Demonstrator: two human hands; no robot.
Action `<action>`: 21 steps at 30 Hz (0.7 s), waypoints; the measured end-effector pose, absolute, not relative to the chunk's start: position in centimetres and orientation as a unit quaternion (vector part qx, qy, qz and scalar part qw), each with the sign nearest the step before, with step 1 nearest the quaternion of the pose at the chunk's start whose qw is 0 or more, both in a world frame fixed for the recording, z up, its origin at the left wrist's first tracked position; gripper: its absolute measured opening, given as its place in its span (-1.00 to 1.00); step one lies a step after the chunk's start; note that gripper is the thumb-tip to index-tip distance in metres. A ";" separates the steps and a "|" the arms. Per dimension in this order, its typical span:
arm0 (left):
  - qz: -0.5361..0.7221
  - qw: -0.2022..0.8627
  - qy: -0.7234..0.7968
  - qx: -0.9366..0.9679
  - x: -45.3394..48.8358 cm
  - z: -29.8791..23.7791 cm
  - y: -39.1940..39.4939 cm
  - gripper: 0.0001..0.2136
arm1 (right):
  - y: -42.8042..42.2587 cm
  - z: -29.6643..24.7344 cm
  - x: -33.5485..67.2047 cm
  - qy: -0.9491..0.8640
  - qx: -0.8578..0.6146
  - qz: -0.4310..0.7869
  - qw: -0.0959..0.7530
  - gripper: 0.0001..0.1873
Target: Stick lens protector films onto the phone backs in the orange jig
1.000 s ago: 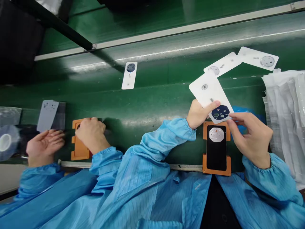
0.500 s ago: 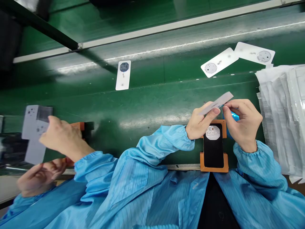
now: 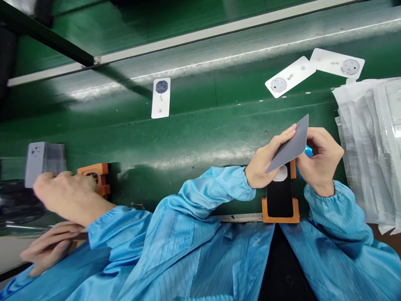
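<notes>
Orange tray point(image 3: 280, 220), near edge of green bench point(image 3: 200, 142): contains a black panel point(image 3: 280, 198) lying flat, pale disc point(image 3: 280, 173) toward its far end, partly covered by the left hand point(image 3: 265, 161). Second orange tray point(image 3: 102, 169), left: mostly covered from where I stand by a co-worker's hand point(image 3: 69, 196). Right: heap of translucent white packing point(image 3: 360, 146); cannot make out contents.

Held panel point(image 3: 291, 146): thin, flat, smooth grey on the visible face, steeply tilted, raised over the far end of the first tray. Left fingers clamped on it. Right hand point(image 3: 324, 159) beside its right edge, fingers curled, tips hidden; cannot tell whether they grip. Bright blue patch point(image 3: 308, 151) shows by the right fingers, nature unclear.
</notes>
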State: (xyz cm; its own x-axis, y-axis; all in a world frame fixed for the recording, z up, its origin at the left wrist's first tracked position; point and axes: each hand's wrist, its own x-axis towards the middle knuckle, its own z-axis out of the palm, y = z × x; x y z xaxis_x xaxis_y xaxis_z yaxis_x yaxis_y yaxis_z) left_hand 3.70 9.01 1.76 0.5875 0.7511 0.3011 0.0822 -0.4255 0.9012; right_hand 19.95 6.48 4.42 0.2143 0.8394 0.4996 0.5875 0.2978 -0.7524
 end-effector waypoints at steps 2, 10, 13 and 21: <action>0.361 0.469 0.271 0.759 3.7 1.7 9.0 -0.48 | 6.5 4.4 20.0 -0.616 -0.578 0.120 0.521 -0.90; 0.435 0.483 0.217 0.728 4.2 1.2 9.2 -0.50 | 6.6 4.6 20.0 -0.614 -0.583 0.128 0.517 -0.89; 0.427 0.475 0.222 0.737 4.2 1.3 9.2 -0.49 | 6.6 4.7 19.9 -0.616 -0.572 0.117 0.529 -0.90; 0.384 0.426 0.237 0.784 4.0 2.0 9.0 -0.48 | 6.7 4.9 19.6 -0.628 -0.593 0.054 0.500 -0.86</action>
State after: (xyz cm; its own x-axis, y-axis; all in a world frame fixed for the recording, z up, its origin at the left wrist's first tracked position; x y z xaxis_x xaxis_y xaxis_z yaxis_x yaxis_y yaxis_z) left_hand 4.02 9.01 1.99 0.5923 0.6990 0.4008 0.0433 -0.5244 0.8504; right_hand 19.58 6.69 4.88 0.2048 0.7991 0.5653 0.6919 0.2904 -0.6611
